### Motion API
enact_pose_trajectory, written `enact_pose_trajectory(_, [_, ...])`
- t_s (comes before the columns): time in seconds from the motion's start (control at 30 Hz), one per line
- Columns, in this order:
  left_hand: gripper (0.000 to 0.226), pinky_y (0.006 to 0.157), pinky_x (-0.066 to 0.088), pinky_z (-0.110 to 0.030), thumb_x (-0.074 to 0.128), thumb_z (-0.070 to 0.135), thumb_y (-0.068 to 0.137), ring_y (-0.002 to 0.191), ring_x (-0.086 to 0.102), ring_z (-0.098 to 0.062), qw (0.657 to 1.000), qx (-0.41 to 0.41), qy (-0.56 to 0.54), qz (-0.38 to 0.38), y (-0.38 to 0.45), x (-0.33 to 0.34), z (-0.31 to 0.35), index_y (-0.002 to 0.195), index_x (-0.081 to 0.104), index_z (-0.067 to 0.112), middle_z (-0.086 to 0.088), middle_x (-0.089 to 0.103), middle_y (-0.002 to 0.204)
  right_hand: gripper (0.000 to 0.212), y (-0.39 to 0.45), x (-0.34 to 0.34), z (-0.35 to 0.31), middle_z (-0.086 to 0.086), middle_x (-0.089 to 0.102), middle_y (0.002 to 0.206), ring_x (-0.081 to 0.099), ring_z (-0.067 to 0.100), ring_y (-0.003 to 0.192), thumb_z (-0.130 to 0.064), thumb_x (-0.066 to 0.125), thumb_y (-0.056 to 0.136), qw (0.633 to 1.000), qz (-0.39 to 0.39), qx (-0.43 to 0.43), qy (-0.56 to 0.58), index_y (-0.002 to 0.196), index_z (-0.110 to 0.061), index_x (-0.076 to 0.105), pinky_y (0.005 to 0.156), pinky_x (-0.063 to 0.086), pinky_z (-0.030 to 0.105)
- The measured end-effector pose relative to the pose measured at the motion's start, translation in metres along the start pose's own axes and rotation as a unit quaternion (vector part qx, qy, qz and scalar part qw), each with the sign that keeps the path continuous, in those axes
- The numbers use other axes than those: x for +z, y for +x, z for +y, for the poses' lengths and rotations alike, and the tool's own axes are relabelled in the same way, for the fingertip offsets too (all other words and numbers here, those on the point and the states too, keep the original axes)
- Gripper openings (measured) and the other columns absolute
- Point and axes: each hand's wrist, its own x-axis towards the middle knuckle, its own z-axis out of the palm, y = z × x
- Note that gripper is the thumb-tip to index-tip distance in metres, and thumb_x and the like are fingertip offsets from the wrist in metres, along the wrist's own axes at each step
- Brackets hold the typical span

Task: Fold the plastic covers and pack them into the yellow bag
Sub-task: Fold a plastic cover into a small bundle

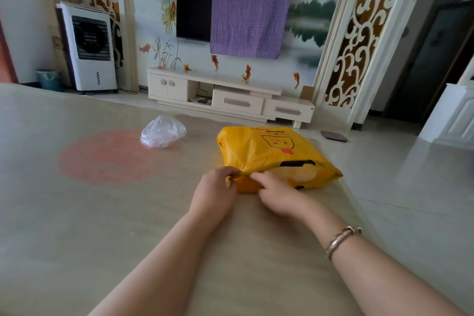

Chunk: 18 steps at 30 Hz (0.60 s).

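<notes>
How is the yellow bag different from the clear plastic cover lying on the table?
The yellow bag is opaque and printed with a cartoon face; the clear plastic cover is see-through and plain. The bag looks bigger and stuffed, the cover a small crumpled heap. The left hand and right hand pinch the bag's near edge; the cover lies untouched, farther left. Both rest on the table.

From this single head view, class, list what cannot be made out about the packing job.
- Contents of the bulging yellow plastic bag: hidden by its opaque skin.
- Its opening: covered by the left hand and right hand pinching the near edge.
- Crumpled clear plastic cover on the table: folds too small and blurred to count.
- Printing on the bag: too small to read.
</notes>
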Motion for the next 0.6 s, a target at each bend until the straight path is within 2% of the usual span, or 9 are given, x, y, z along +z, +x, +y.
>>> enact_pose_trajectory(0.07, [0.038,0.092,0.041,-0.022,0.054,0.010,0.086,0.115,0.058,-0.017,1.000,-0.009,0.002,-0.011,0.000,0.000,0.003,0.118,0.068,0.025,0.002,0.067,0.120,0.056,-0.013,-0.006,0.003,0.003,0.040,0.145,0.034,0.022,0.138,-0.001,0.034,0.093,1.000,0.015,-0.008,-0.006,0.144,-0.022,0.045,0.113,0.025,0.029])
enact_pose_trajectory(0.17, [0.038,0.093,0.038,-0.019,0.056,0.010,0.087,0.119,0.056,-0.014,0.998,-0.036,-0.043,-0.014,-0.001,-0.003,0.006,0.121,0.066,0.021,0.003,0.065,0.123,0.048,-0.031,-0.016,-0.002,-0.003,0.047,0.145,0.040,0.016,0.136,-0.001,0.038,0.093,0.996,0.076,-0.035,-0.013,0.128,-0.024,0.061,0.112,0.028,0.027])
enact_pose_trajectory(0.27, [0.033,0.089,0.040,-0.023,0.057,0.008,0.088,0.114,0.059,-0.018,0.987,-0.088,-0.137,-0.003,0.003,-0.018,0.010,0.118,0.068,0.016,-0.001,0.067,0.117,0.041,-0.039,-0.025,-0.020,-0.008,0.064,0.123,0.055,0.011,0.115,-0.007,0.041,0.093,0.993,0.109,-0.046,0.008,0.108,-0.031,0.070,0.099,0.043,0.029])
enact_pose_trajectory(0.37, [0.028,0.087,0.042,-0.024,0.056,0.005,0.089,0.107,0.060,-0.018,0.985,-0.087,-0.147,0.011,0.006,-0.045,0.007,0.113,0.069,0.013,-0.003,0.068,0.112,0.036,-0.030,-0.025,-0.045,-0.007,0.070,0.103,0.062,0.009,0.099,-0.006,0.042,0.092,0.988,0.131,-0.067,0.048,0.093,-0.029,0.070,0.089,0.048,0.028])
enact_pose_trajectory(0.47, [0.026,0.085,0.037,-0.022,0.055,0.005,0.090,0.099,0.057,-0.014,0.985,-0.089,-0.138,0.047,0.008,-0.083,-0.007,0.110,0.070,0.014,0.000,0.066,0.106,0.033,-0.006,-0.014,-0.070,-0.003,0.071,0.091,0.064,0.013,0.087,-0.004,0.043,0.091,0.983,0.143,-0.075,0.089,0.088,-0.022,0.070,0.077,0.050,0.028])
enact_pose_trajectory(0.6, [0.020,0.079,0.038,-0.024,0.057,0.009,0.090,0.092,0.059,-0.018,0.975,-0.127,-0.148,0.106,0.014,-0.133,-0.045,0.101,0.071,0.018,-0.002,0.067,0.100,0.028,0.037,0.009,-0.104,-0.001,0.071,0.094,0.062,0.015,0.088,-0.005,0.046,0.089,0.979,0.149,-0.096,0.103,0.088,-0.020,0.069,0.076,0.048,0.029])
